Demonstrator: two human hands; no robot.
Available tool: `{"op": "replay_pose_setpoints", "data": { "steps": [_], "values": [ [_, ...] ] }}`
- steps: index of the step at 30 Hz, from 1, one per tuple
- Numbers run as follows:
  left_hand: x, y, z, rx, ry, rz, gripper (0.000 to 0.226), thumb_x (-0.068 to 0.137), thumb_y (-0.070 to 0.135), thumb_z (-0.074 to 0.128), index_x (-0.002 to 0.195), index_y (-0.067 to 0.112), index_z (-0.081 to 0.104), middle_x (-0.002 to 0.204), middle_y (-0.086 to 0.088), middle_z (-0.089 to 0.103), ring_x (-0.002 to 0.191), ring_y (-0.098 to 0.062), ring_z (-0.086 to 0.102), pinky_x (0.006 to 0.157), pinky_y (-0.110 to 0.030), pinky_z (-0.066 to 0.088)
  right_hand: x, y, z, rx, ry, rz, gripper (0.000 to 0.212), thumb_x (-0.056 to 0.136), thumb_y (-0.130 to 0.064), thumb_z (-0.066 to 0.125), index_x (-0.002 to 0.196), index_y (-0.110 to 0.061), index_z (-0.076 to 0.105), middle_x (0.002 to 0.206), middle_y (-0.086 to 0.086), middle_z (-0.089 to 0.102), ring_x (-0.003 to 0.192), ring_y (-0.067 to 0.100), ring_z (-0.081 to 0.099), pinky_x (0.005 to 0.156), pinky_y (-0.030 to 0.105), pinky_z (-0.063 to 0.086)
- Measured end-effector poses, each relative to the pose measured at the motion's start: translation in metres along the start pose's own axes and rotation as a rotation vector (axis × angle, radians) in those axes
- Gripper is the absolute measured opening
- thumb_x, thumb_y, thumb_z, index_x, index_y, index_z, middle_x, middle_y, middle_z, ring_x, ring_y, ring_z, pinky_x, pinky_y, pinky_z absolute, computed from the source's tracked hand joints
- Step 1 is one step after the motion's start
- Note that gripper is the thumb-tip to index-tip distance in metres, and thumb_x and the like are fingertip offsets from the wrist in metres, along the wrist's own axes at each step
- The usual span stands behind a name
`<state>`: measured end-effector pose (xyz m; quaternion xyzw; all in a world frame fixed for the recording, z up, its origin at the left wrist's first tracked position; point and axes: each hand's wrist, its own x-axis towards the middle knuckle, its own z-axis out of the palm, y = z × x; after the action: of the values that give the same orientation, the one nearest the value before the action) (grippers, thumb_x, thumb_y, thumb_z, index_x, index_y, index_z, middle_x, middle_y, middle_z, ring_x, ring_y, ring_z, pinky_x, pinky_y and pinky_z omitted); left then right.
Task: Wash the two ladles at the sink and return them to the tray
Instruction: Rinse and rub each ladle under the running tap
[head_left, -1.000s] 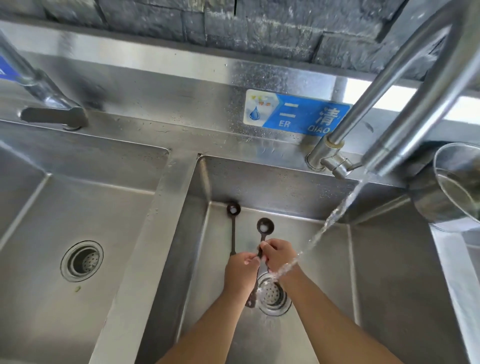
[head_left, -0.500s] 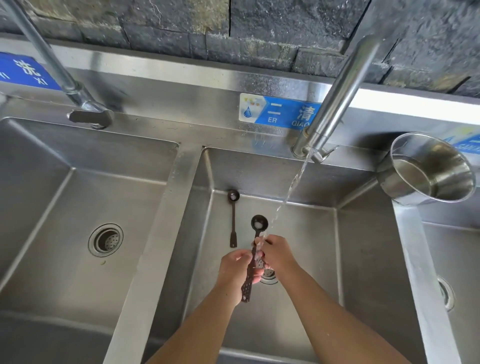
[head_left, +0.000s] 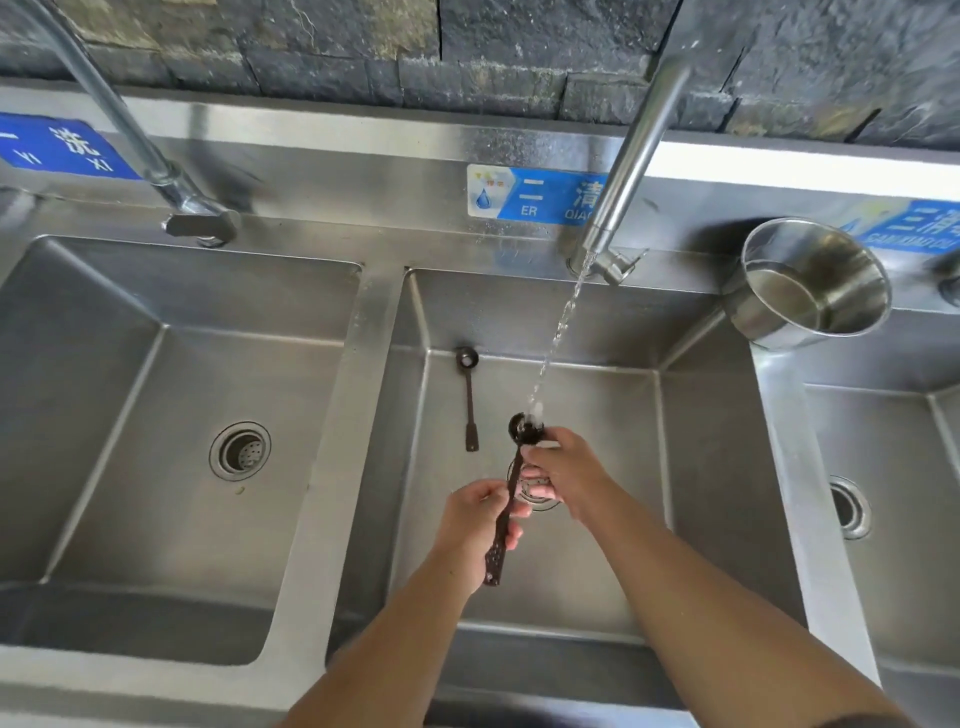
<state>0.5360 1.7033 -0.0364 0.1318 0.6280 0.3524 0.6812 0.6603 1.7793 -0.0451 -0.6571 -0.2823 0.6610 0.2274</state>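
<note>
- since the frame half a second before, the bowl of the dark brown, long-handled ladle (head_left: 515, 467) had come right under the thin stream of tap water (head_left: 558, 332), which broke on its rim.
- the left hand (head_left: 480, 525) was curled round the middle of the flat handle. the right hand (head_left: 563, 470) pinched the neck just below the bowl, fingers closed on it.
- that ladle was held above the round drain (head_left: 540, 501) of the middle brushed-steel basin (head_left: 717, 467). the second dark ladle (head_left: 470, 405) lay flat on the basin floor to the left, well apart from both hands, its bowl toward the back wall. no tray was in view.
- as a judgement, the ladle looked thin, stiff and light, but wet and probably slippery. the flat, dotted handle offered the surest hold at mid-length, with the other hand near the neck to steady the bowl against the water.
- whether the ladle was metal or wood could not be told. around it were dull steel walls, a tubular chrome faucet (head_left: 631, 161), a shiny round steel pot (head_left: 810, 291) on the ledge at right, and rough dark stone behind.
</note>
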Motion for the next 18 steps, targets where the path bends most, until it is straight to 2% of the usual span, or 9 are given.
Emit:
{"op": "replay_pose_setpoints", "data": {
  "steps": [2, 4, 6, 11, 14, 18],
  "values": [
    [-0.006, -0.003, -0.002, -0.005, 0.002, 0.005, 0.020, 0.100, 0.003, 0.047, 0.098, -0.003, 0.065, 0.068, -0.014, 0.069, 0.043, -0.020, 0.050, 0.041, -0.026, 0.041, -0.004, -0.001, -0.001, 0.022, -0.020, -0.007, 0.038, 0.092, -0.004, 0.063, 0.126, -0.015, 0.051, 0.095, 0.018, 0.067, 0.080, 0.025, 0.068, 0.060, 0.033, 0.056],
    [-0.011, -0.006, -0.004, -0.010, -0.001, 0.012, 0.020, 0.100, 0.003, 0.047, 0.098, -0.003, 0.066, 0.064, -0.011, 0.069, 0.043, -0.019, 0.050, 0.041, -0.026, 0.041, -0.007, -0.003, 0.000, 0.040, -0.062, -0.009, 0.045, 0.093, -0.003, 0.060, 0.133, -0.021, 0.046, 0.101, 0.016, 0.066, 0.079, 0.024, 0.068, 0.061, 0.033, 0.057],
    [-0.016, -0.008, -0.007, -0.013, 0.005, 0.020, 0.019, 0.100, 0.003, 0.048, 0.100, -0.003, 0.066, 0.063, -0.010, 0.070, 0.043, -0.020, 0.050, 0.042, -0.027, 0.042, -0.008, -0.004, 0.000, 0.065, -0.117, -0.006, 0.043, 0.095, -0.003, 0.056, 0.133, -0.020, 0.050, 0.102, 0.016, 0.066, 0.074, 0.022, 0.068, 0.061, 0.033, 0.056],
    [-0.026, -0.008, -0.014, -0.002, -0.014, 0.053, 0.020, 0.100, 0.002, 0.047, 0.100, -0.003, 0.066, 0.063, -0.009, 0.069, 0.041, -0.020, 0.049, 0.040, -0.026, 0.041, -0.011, -0.010, 0.003, 0.127, -0.146, 0.004, 0.038, 0.091, 0.004, 0.057, 0.120, -0.021, 0.060, 0.091, 0.015, 0.068, 0.064, 0.021, 0.061, 0.061, 0.032, 0.052],
    [-0.028, -0.004, -0.018, 0.023, -0.035, 0.060, 0.020, 0.099, 0.002, 0.047, 0.097, -0.002, 0.067, 0.063, -0.009, 0.069, 0.042, -0.020, 0.049, 0.041, -0.026, 0.040, -0.012, -0.013, 0.006, 0.107, -0.140, 0.006, 0.036, 0.089, 0.009, 0.056, 0.114, -0.016, 0.062, 0.081, 0.016, 0.064, 0.053, 0.017, 0.054, 0.056, 0.031, 0.050],
    [-0.029, 0.006, -0.017, 0.050, -0.082, 0.090, 0.022, 0.100, 0.002, 0.047, 0.096, 0.000, 0.068, 0.066, -0.011, 0.068, 0.043, -0.020, 0.048, 0.042, -0.027, 0.039, -0.012, -0.027, 0.011, -0.033, -0.036, -0.032, 0.013, 0.090, 0.003, 0.058, 0.098, -0.006, 0.063, 0.071, 0.012, 0.057, 0.045, 0.012, 0.050, 0.044, 0.023, 0.043]
  ]
}}
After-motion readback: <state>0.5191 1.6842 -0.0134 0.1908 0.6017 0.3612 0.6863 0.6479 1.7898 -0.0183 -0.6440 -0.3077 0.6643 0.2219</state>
